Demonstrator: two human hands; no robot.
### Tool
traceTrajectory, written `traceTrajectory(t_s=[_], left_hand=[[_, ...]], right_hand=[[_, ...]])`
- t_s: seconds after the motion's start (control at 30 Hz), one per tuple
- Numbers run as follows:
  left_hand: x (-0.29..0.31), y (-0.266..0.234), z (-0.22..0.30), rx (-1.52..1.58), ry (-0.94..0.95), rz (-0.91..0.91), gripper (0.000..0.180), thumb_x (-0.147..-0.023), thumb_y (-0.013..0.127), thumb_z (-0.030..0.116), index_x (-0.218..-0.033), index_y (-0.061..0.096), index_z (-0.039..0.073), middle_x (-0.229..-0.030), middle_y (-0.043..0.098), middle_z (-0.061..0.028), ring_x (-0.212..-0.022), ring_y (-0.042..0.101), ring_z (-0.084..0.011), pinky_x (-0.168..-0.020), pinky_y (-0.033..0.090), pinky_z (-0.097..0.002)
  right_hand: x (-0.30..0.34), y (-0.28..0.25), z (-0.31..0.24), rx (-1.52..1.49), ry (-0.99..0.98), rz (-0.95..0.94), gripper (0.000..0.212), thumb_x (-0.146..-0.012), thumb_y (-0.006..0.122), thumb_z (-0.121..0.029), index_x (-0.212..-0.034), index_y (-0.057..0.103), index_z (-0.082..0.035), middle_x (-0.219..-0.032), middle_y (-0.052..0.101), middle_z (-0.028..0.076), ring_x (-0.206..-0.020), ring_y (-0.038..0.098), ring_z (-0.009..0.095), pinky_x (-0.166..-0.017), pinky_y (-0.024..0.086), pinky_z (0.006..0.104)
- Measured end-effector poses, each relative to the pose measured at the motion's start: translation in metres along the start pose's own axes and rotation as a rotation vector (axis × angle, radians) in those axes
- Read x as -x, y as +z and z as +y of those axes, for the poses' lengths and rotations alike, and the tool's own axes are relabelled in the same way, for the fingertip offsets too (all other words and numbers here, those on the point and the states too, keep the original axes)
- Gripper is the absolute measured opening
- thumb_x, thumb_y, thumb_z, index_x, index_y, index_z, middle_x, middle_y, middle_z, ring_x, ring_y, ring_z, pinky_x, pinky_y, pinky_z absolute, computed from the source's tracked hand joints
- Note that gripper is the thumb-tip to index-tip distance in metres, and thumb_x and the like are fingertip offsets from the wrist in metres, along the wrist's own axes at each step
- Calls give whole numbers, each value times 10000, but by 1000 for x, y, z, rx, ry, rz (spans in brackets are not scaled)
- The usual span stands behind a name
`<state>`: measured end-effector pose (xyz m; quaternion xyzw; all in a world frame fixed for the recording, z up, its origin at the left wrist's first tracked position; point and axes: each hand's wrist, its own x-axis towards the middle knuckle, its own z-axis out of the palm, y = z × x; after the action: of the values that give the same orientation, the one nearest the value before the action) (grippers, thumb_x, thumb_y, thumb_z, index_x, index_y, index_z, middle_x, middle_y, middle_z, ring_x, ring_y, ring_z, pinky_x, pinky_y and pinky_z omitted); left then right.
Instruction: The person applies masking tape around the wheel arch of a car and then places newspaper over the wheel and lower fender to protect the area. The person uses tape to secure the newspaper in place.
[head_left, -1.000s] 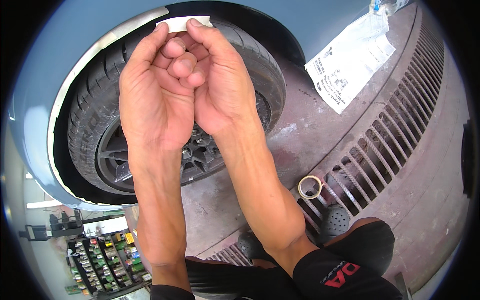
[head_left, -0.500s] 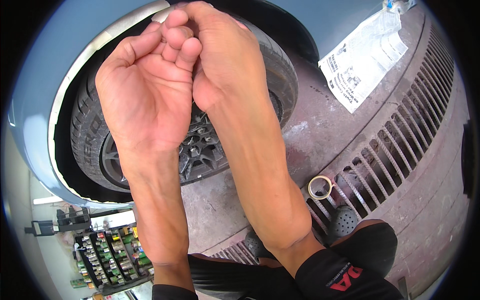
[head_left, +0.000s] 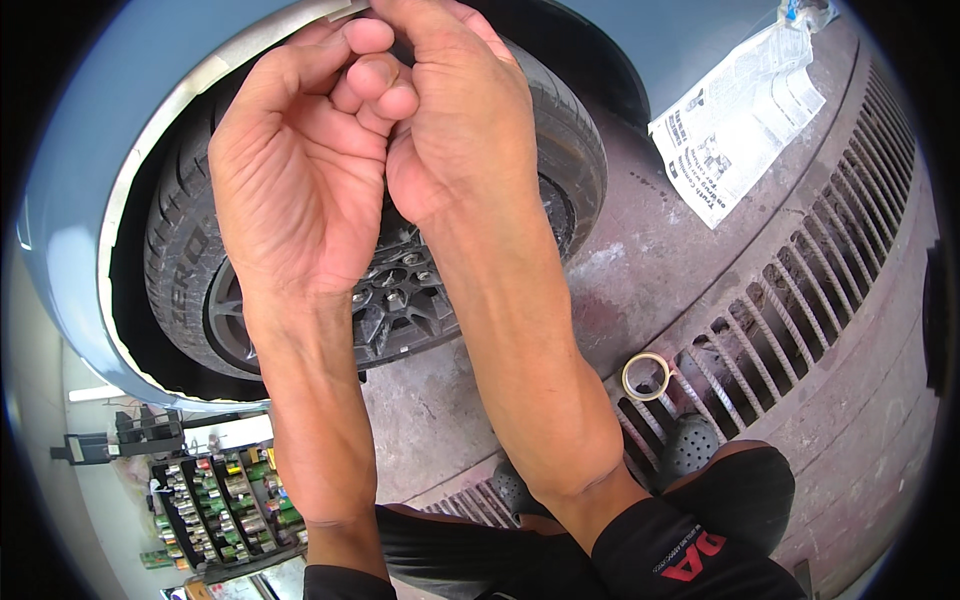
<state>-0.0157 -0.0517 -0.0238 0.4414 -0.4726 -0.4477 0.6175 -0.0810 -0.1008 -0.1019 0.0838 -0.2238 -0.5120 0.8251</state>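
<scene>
Both my hands are raised close together at the top of the wheel arch of a blue car (head_left: 95, 120), in front of the tyre (head_left: 178, 235). A pale strip of masking tape (head_left: 202, 80) follows the arch's edge up to my fingers. My left hand (head_left: 305, 160), palm facing me, has its fingers curled and closed at the upper end of that strip. Beside it and touching it, my right hand (head_left: 465, 120) shows its back and wrist. Its fingers are bent around toward the arch, and what they grip is hidden. Dark wheel spokes (head_left: 400, 290) show between my forearms.
Newspaper (head_left: 740, 120) hangs from the bodywork at the right. On a metal floor grate (head_left: 775, 300) lies a roll of masking tape (head_left: 629, 378), near my grey shoe (head_left: 690, 445). A rack of small cans (head_left: 215, 510) stands at lower left.
Both hands have shifted slightly, the left one a little up and right, its fingers still curled against the right hand. The background has moved slightly right in the picture.
</scene>
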Motion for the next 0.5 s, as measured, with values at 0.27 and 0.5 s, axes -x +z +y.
traceTrajectory(t_s=[0.27, 0.5], left_hand=[[-3, 8, -5, -102, 35, 95, 141, -1058, 618, 70, -1080, 681, -54, -951, 727, -96, -747, 626, -126, -692, 582, -265], [-6, 4, -10, -115, 47, 94, 125, -1075, 623, 94, -1068, 686, -14, -891, 707, -53, -702, 599, -89, -605, 534, -235]], right_hand=[[-19, -8, 17, 465, -309, 13, 142, -1055, 650, -104, -1117, 604, 15, -949, 680, 75, -733, 652, 103, -608, 565, 225], [-1, 24, -6, 169, 121, 195, 146, -1072, 620, -104, -1145, 621, 22, -984, 683, 87, -807, 669, 119, -671, 598, 235]])
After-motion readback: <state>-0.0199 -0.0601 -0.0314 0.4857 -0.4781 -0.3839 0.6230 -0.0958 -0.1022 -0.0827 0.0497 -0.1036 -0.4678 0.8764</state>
